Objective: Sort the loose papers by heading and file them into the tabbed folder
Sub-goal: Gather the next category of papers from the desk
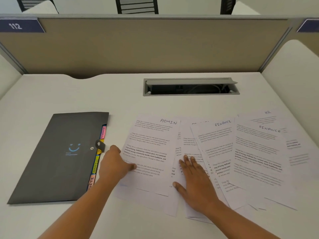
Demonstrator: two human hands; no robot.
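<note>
Loose papers [215, 152] lie fanned across the centre and right of the tabletop [120, 100]. Tabbed folder [58, 156] lies closed at lower left. Left hand [114, 166] pinches the ADMIN sheet [151, 144] edge; right hand [196, 183] presses flat, fingers spread, on the papers.

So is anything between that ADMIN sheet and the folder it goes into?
Only bare desk separates the ADMIN sheet, gripped by the left hand, from the folder. But the folder lies closed, cover over its tabbed pockets; that must open first.
</note>
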